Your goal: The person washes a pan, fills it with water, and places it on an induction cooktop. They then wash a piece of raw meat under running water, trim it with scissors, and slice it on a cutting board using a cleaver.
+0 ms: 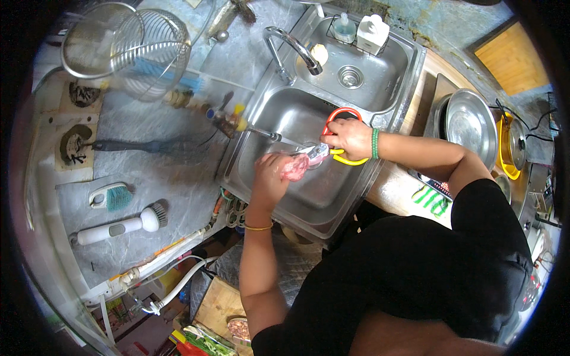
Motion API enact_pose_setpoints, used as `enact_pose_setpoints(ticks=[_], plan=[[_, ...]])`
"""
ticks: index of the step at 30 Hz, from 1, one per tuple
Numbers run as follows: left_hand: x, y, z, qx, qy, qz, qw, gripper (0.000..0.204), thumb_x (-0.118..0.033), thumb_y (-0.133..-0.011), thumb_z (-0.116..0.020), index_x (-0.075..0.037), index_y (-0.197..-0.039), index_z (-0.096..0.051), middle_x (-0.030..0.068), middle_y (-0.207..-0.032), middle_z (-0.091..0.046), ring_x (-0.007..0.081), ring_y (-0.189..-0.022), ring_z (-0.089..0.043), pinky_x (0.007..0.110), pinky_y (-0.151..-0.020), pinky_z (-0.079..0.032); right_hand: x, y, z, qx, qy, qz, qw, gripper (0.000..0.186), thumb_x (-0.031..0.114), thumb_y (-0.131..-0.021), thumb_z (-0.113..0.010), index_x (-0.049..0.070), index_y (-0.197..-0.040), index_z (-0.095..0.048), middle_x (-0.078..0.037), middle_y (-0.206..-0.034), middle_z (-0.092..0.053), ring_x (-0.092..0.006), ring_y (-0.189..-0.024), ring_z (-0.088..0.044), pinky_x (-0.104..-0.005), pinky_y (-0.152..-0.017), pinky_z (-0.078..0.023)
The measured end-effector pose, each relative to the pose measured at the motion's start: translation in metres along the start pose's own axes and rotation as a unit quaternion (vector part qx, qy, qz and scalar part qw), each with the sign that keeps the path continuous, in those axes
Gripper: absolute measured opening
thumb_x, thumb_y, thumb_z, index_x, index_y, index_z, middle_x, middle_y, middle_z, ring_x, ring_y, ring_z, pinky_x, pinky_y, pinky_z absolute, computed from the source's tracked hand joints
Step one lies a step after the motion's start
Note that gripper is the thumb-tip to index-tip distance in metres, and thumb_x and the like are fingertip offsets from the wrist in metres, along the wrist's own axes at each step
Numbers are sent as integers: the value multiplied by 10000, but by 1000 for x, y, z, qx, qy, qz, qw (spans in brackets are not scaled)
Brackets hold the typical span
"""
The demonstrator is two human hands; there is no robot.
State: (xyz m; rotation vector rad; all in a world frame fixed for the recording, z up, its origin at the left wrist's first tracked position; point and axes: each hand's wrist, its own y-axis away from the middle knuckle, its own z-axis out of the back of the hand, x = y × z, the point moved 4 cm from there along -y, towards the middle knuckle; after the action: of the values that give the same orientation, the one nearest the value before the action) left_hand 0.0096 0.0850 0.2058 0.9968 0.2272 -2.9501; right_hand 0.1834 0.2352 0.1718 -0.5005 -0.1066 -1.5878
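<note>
My left hand is closed around a piece of pink raw meat above the near basin of a steel sink. My right hand grips kitchen scissors with one red and one yellow handle loop. The scissor blades reach left to the meat; I cannot tell whether they have cut into it. From the left, a wall tap with a thin spout extends over the basin, its end close to the meat. What looks like a thin stream of water runs from it.
A curved chrome faucet stands by the far basin, beside a wire rack with a soap bottle. Wire strainers hang at upper left, brushes at left. Metal pans and cut green vegetables are on the right.
</note>
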Motion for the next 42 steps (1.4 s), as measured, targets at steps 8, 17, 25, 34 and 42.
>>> enact_pose_setpoints(ticks=[8,17,25,34,42], plan=[[26,58,-51,-283,270,230,891,420,-181,-801,-642,-51,-1184,-526,105,-1123,-595,299,-1085,-515,440,-952,-394,17,16,-16,-80,22,-63,995,494,230,-695,-700,153,-1162,-560,-103,-914,-543,-274,-755,-603,-385,-605,-515],[61,67,-98,-176,744,325,556,507,-260,-896,-585,-93,-1346,-422,121,-1282,-530,319,-1106,-568,465,-898,-512,20,8,-23,-19,117,46,992,341,213,-792,-549,170,-1129,-575,-72,-932,-542,-234,-862,-578,-353,-668,-503],[68,59,-73,-255,740,263,564,631,28,-748,-516,-38,-1363,-389,163,-1323,-479,348,-1195,-509,505,-996,-452,-9,46,-29,107,-107,-187,971,502,255,-724,-719,122,-1173,-539,-131,-1032,-563,-329,-983,-576,-450,-801,-478],[84,50,-35,-208,769,210,567,776,-2,-677,-543,-93,-1421,-338,145,-1393,-421,368,-1245,-451,571,-1014,-395,35,85,-77,305,-762,-230,523,723,526,-814,-672,108,-1325,-379,-13,-942,-516,-99,-725,-525,-238,-575,-464],[71,45,-56,-210,789,179,549,730,27,-683,-543,-42,-1388,-369,127,-1369,-457,319,-1248,-457,496,-1044,-386,33,60,-95,279,-785,-216,509,743,452,-849,-668,55,-1379,-330,-39,-1074,-544,-123,-931,-533,-253,-803,-449]])
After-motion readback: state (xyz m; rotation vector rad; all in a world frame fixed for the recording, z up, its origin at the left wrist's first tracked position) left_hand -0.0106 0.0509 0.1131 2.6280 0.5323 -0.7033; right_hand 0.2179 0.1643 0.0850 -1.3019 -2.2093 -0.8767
